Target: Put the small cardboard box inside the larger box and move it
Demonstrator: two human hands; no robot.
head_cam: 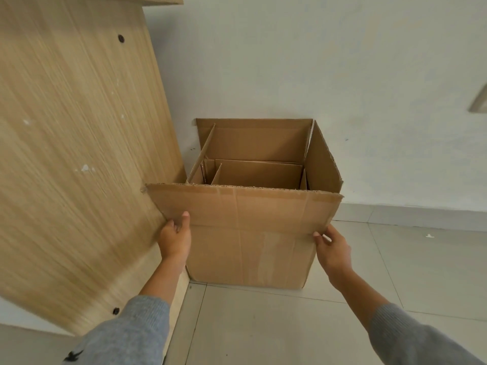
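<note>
Larger box [245, 248] pinched only at front flap [237, 206] corners by left hand [175, 237] and right hand [333, 250] fingers [320, 237]; flap may bend or tear, tipping small cardboard box [257, 172] inside.

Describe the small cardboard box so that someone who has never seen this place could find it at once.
A tall light wooden panel stands against a white wall, and beside it on the tiled floor sits a large open brown cardboard box. Look down inside it: the small brown cardboard box sits there, also open. It alone is enclosed by the larger box's walls, its rim lower than theirs.
</note>
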